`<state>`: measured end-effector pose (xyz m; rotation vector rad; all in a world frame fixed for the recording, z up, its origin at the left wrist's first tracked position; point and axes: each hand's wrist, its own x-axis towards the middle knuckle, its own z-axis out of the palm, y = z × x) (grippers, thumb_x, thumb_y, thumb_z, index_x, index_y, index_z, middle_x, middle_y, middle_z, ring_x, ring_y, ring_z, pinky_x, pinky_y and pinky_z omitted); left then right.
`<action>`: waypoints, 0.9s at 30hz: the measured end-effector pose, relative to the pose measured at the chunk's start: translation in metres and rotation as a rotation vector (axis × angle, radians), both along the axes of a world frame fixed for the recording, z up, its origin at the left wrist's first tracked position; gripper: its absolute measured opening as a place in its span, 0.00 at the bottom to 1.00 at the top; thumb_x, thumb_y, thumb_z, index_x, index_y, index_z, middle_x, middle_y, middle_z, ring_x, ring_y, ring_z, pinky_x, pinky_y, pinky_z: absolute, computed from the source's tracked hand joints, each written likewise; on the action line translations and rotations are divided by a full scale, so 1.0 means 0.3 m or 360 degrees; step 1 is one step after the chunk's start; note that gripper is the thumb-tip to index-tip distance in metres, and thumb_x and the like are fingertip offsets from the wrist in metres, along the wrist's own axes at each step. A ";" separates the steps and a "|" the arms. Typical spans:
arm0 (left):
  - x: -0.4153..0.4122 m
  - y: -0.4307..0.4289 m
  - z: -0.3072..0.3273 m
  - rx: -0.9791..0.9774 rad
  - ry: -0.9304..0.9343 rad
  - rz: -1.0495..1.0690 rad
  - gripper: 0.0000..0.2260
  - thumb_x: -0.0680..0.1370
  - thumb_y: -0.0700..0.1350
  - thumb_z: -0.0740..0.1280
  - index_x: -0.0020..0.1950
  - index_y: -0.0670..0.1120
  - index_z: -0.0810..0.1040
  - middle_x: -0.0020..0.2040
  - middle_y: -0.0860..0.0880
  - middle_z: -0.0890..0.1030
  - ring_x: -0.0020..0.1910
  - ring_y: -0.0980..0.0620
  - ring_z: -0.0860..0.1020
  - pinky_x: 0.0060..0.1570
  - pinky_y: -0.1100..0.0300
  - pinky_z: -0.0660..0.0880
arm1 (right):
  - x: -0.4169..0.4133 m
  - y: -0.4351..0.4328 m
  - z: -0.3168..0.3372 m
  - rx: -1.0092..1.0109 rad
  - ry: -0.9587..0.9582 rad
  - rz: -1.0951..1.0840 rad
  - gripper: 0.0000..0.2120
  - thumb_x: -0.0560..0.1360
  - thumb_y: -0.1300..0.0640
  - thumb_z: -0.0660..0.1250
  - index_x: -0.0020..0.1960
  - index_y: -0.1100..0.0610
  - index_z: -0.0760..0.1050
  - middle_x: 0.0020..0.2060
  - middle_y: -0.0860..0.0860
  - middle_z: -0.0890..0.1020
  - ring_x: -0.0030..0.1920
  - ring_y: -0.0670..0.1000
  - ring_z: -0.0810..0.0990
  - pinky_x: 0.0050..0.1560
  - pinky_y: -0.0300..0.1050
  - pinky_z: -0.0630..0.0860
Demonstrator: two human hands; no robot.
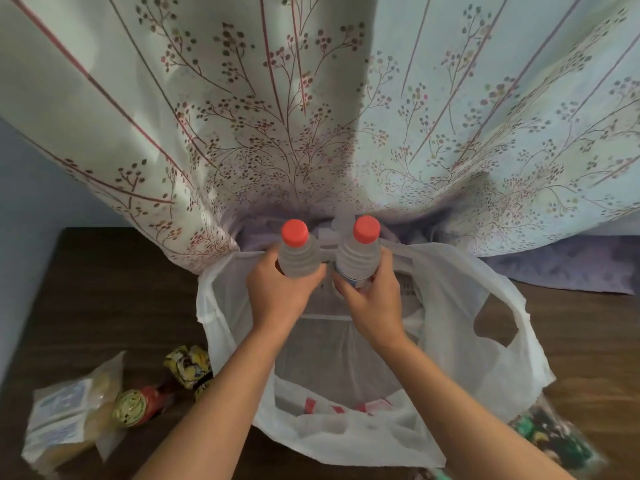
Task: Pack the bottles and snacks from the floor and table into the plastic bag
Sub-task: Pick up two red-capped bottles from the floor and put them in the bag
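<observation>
Two clear bottles with red caps are held upright over the open white plastic bag on the wooden floor. My left hand grips the left bottle around its body. My right hand grips the right bottle the same way. Inside the bag something red and white shows through the plastic. On the floor to the left lie a clear snack packet with a blue label, a red bottle with a gold cap on its side, and a yellow wrapped snack.
A floral cloth hangs down from above right behind the bag and touches the floor. A green patterned packet lies at the bag's right. A pale wall closes off the left side. Bare wooden floor lies between wall and bag.
</observation>
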<state>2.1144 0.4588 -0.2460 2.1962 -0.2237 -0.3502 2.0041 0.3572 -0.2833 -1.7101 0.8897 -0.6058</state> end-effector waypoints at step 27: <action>0.032 0.016 -0.115 -0.0127 0.0054 -0.0062 0.16 0.64 0.48 0.83 0.45 0.53 0.80 0.40 0.58 0.85 0.40 0.66 0.81 0.37 0.69 0.72 | 0.055 0.009 -0.097 0.0079 -0.0012 0.0057 0.30 0.72 0.61 0.79 0.68 0.55 0.69 0.60 0.48 0.82 0.60 0.45 0.81 0.62 0.44 0.77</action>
